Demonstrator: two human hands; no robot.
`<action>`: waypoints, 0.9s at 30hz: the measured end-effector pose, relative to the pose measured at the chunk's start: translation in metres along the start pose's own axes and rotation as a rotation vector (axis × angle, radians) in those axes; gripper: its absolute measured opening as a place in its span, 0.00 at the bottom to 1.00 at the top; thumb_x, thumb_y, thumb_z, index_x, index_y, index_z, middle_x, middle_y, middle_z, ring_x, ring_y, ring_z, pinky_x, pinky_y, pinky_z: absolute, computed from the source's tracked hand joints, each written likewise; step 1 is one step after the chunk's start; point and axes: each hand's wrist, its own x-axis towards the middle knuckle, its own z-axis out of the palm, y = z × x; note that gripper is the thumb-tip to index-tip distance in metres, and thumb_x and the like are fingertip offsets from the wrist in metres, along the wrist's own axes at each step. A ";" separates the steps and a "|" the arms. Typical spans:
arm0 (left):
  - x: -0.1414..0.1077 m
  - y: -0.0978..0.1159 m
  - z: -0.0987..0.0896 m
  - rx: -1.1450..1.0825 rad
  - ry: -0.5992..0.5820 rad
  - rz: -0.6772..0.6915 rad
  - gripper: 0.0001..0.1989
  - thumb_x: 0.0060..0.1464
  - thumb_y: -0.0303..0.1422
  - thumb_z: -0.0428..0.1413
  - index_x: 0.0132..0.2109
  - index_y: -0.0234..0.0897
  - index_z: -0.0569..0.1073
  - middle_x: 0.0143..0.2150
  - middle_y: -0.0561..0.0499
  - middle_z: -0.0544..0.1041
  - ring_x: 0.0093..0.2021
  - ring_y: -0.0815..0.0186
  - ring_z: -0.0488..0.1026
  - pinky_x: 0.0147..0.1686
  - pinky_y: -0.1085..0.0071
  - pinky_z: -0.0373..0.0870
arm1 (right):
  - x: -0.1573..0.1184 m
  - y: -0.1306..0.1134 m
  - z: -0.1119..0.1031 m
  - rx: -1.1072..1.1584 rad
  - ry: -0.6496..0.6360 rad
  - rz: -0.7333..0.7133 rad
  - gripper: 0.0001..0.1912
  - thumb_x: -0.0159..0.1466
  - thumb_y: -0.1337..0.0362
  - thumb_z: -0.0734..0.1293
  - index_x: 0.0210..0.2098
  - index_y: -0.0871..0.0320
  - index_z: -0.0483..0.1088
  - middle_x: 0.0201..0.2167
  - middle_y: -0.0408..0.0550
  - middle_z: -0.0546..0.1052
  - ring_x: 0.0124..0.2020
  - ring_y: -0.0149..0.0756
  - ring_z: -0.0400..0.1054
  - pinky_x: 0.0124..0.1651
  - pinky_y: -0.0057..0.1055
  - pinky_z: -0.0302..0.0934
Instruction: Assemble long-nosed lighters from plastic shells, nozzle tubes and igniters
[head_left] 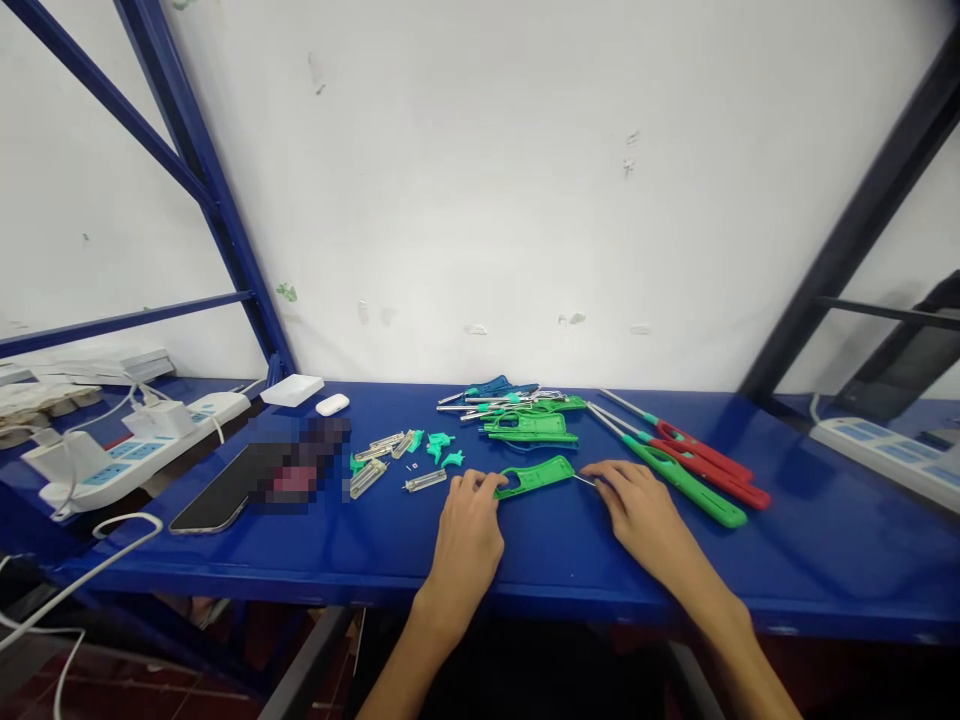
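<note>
My left hand (471,520) is closed on the left end of a green lighter casing half (541,477), which lies hollow side up on the table. Just right of that casing, my right hand (636,505) pinches a thin pale wire (584,479); its tip reaches close to the casing's right end, and whether they touch I cannot tell. Behind the casing are more green casing halves (536,428) and a pile of metal lighter tubes (491,405). Left of my left hand lie clear fuel tanks (426,481) and teal trigger pieces (439,446).
Long-necked lighters, green (697,487) and red (712,465), lie at the right. To the left are a phone (217,495), a white earbud case (332,404), a white tray (292,390) and a power strip (142,450) with chargers. The blue table (540,580) meets a white wall.
</note>
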 end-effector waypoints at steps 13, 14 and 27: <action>-0.008 0.016 0.002 0.258 0.037 0.073 0.23 0.68 0.42 0.61 0.65 0.38 0.71 0.64 0.42 0.74 0.59 0.52 0.76 0.57 0.48 0.77 | 0.008 -0.024 -0.015 0.036 0.127 -0.120 0.23 0.74 0.54 0.70 0.65 0.51 0.70 0.79 0.54 0.54 0.77 0.60 0.51 0.73 0.65 0.54; -0.009 0.017 0.002 0.285 0.036 0.077 0.24 0.68 0.42 0.61 0.65 0.39 0.71 0.64 0.42 0.74 0.60 0.52 0.76 0.57 0.48 0.77 | 0.008 -0.024 -0.014 0.046 0.130 -0.127 0.25 0.74 0.54 0.70 0.68 0.51 0.68 0.79 0.54 0.53 0.77 0.60 0.50 0.73 0.66 0.54; 0.004 0.028 0.016 0.472 -0.039 0.133 0.26 0.68 0.43 0.61 0.67 0.39 0.70 0.68 0.40 0.71 0.63 0.49 0.74 0.59 0.45 0.75 | 0.015 -0.021 -0.010 0.150 0.207 -0.113 0.37 0.75 0.52 0.69 0.77 0.50 0.54 0.78 0.58 0.55 0.75 0.63 0.54 0.71 0.68 0.57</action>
